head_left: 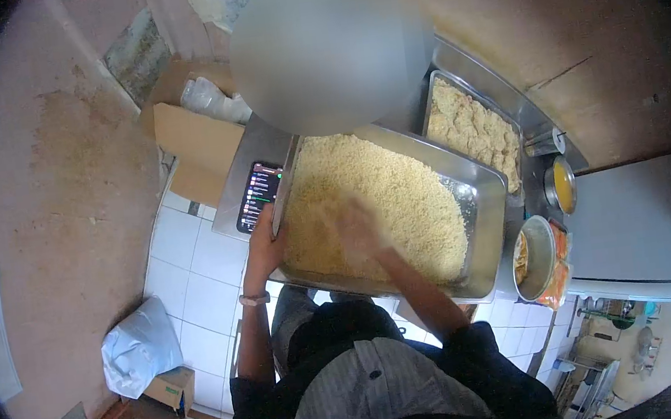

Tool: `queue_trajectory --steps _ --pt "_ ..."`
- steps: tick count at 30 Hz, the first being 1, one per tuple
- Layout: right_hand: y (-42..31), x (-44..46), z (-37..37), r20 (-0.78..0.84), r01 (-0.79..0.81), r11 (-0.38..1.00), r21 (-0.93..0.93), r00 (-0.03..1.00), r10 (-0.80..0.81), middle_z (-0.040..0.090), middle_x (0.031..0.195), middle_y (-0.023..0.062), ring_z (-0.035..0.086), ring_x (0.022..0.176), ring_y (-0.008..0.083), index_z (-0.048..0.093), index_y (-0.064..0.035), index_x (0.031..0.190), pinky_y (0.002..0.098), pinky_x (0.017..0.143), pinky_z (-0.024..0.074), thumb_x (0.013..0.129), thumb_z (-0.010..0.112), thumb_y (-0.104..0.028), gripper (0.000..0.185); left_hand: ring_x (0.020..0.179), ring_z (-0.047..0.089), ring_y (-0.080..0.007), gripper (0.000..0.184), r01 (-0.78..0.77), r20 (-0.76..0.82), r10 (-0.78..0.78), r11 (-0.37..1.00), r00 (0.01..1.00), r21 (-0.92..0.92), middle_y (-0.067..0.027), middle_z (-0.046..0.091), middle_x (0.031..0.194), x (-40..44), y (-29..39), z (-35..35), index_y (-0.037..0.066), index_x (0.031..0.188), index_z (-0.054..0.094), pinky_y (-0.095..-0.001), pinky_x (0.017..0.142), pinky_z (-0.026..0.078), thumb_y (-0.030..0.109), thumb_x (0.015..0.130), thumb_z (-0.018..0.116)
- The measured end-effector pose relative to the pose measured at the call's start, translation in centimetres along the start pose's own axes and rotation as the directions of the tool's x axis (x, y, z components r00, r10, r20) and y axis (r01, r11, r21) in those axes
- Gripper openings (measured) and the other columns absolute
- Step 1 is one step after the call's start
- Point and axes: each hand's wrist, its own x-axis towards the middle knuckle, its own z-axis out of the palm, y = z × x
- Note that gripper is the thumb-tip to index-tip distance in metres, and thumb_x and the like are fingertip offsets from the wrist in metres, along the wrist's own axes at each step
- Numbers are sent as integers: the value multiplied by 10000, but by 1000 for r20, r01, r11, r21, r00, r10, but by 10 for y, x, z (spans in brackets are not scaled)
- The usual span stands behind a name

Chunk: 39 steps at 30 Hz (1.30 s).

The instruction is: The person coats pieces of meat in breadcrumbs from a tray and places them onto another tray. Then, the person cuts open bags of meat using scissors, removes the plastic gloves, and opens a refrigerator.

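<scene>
The tray, of metal with raised walls, lies on the bench directly in front of the person. Pale, grainy crumbs fill its left and middle parts; toward the right end the metal floor shows through, with a thin scatter of grains. The crumbs are a deeper tan at the near left.

Left hand: clamped on the left rim of the tray close to the near corner, with a band around the wrist. Just beside its fingers, a phone with a lit screen lies on the bench.

Right hand: over the middle of the crumbs, palm apparently downward and well apart from the left hand. It is blurred, and whether its grip is apart or together cannot be told, nor whether it touches the crumbs.

Far right: a second tray holds coated pieces laid close together. To its right stand a metal cup and a small bowl with yellow contents. Nearer, a larger bowl contains pieces of food, with orange packets beside it.

Left: an open carton with clear plastic stands beyond the phone; a white bag lies at the near left.
</scene>
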Motion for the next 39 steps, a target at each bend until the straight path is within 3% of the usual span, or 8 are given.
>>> queue_trajectory --steps 3,5,10,15,18,22,34,39 --pt "34 -11 74 358 -233 962 -144 894 270 380 1282 121 347 1185 279 360 -96 1265 426 992 249 809 455 -212 481 1058 469 -367 459 73 76 -70 997 995 -39 -231 482 1126 3 26 -10 4 1176 397 -386 873 383 19 748 561" --pt "12 5 96 -178 -660 748 -70 746 642 441 1200 106 379 1128 268 506 -88 1129 402 985 246 837 463 -268 345 1066 466 -365 463 48 43 -48 999 998 -12 -232 480 1130 0 19 -5 3 1181 397 -385 878 382 20 749 564" --pt "25 3 120 148 -521 829 -205 820 552 409 1261 109 385 1146 250 478 -57 1177 395 1000 252 828 486 -299 425 1100 445 -367 456 71 34 -70 997 997 -7 -238 464 1163 1 21 -8 -10 1192 391 -386 894 374 42 773 564" --pt "43 -10 123 -114 -481 853 -203 876 468 472 1195 155 461 1069 249 384 -63 1262 391 884 353 829 460 -224 468 1131 426 -347 440 11 26 -12 999 1000 42 -222 445 1199 -3 5 -5 4 1209 387 -375 921 352 80 803 539" --pt "42 -36 58 345 -627 138 767 584 735 515 1159 116 499 1015 228 409 -80 1247 356 876 372 833 469 -254 454 1105 450 -322 425 14 49 -11 998 999 -64 -208 465 1173 0 -3 -1 4 1197 396 -359 916 351 71 801 535" --pt "25 -86 16 508 -512 814 273 796 330 589 963 117 544 903 250 557 -68 1034 352 820 408 803 492 -411 419 1058 473 -291 408 49 148 -19 978 989 -202 -186 487 1124 3 18 -9 4 1182 404 -335 906 347 48 794 524" --pt "22 -77 -73 189 -774 547 318 617 764 544 1046 194 532 930 334 493 -63 1115 401 828 422 754 563 -286 430 1112 418 -240 442 58 137 -41 991 990 -119 -173 448 1196 -3 5 -3 -6 1249 343 -307 933 311 57 836 487" --pt "61 -103 -120 271 -622 781 55 762 588 568 963 213 551 894 343 452 -16 1165 407 789 440 759 566 -296 506 1169 364 -206 471 141 197 -101 969 975 -204 -149 393 1272 1 12 -7 -34 1279 304 -287 972 265 42 844 467"
